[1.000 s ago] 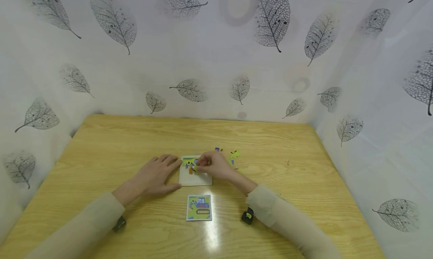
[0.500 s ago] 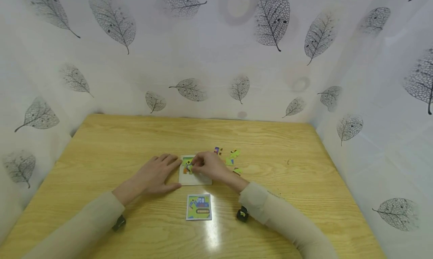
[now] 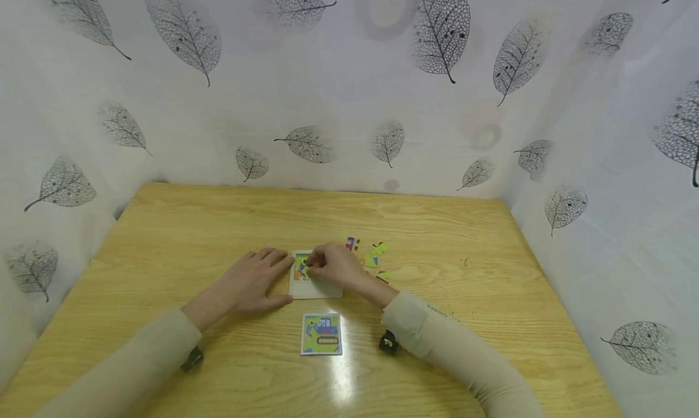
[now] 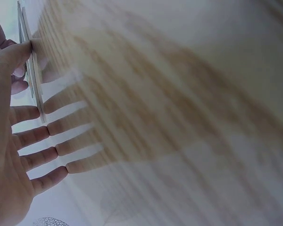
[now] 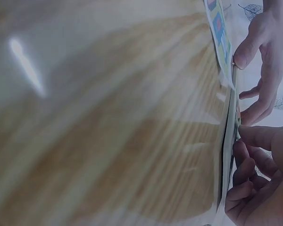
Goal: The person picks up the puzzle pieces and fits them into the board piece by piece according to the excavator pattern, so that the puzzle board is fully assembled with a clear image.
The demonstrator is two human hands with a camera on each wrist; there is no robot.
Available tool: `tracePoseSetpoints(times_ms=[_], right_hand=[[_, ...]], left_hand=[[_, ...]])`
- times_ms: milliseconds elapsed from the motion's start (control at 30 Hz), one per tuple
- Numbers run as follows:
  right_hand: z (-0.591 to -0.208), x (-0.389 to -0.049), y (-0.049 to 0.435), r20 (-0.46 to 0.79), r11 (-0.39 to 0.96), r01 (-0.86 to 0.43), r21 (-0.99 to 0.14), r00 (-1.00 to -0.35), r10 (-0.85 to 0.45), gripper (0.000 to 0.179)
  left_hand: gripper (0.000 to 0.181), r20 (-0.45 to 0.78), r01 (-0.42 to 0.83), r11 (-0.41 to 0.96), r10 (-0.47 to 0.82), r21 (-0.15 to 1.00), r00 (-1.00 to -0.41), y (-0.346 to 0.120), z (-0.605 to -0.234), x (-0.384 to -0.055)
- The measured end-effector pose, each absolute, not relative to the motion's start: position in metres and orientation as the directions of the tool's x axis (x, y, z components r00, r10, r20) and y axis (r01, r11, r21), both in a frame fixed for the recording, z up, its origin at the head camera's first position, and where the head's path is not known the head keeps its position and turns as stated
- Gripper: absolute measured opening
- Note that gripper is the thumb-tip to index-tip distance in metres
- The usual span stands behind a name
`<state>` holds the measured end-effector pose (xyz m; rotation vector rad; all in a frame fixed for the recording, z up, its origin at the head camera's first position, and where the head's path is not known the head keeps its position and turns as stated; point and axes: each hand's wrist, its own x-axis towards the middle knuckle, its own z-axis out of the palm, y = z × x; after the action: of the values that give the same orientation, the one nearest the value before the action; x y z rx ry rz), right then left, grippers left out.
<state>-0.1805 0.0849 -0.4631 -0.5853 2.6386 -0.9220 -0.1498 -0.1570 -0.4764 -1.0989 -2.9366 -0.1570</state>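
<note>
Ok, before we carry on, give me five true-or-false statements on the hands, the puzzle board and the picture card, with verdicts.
1. The left hand is at the left edge of the white puzzle board. True.
2. The excavator picture card lies farther from the person than the board. False: it lies nearer the person.
3. Loose puzzle pieces lie on the wooden table to the right of the board. True.
4. The right hand hangs well away from the board. False: it is at the board, fingertips by the placed pieces.
5. The near part of the board is bare. True.
</note>
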Motion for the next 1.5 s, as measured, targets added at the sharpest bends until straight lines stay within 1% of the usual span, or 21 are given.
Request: tracePoseSetpoints(times_ms=[200,467,733,1033,1500], right_hand=[[-0.464,-0.18,0.0861,-0.133,0.71,-0.295,-0.639,-0.867,-0.481,0.019],[-0.4633,-0.1797,0.0855,-0.122,0.721,-0.342,-0.603,-0.853,-0.507,0.024],[-0.4641,-0.1798,0.0846,-0.11,0.724,-0.361,-0.588,-0.851,-0.514,0.023],[-0.4635,-0.1796,0.0853,-0.077,0.712,-0.405,-0.574,-0.839,-0.539,0.019],[-0.4627,-0.1771,0.091,-0.087,0.706,-0.395,-0.587,-0.837,-0.541,0.023]], left_hand=[[0.082,0.048,0.662,0.745,0.66,0.08,-0.749,-0.1574,-0.476,-0.15],[0.082,0.041,0.66,0.747,0.659,0.082,-0.751,-0.1571,-0.4758,-0.15],[0.083,0.02,0.648,0.755,0.649,0.103,-0.76,-0.1561,-0.4739,-0.1496],[0.082,0.049,0.663,0.744,0.662,0.084,-0.748,-0.1562,-0.4737,-0.1498],[0.083,0.04,0.659,0.746,0.659,0.095,-0.751,-0.1561,-0.4739,-0.1495]])
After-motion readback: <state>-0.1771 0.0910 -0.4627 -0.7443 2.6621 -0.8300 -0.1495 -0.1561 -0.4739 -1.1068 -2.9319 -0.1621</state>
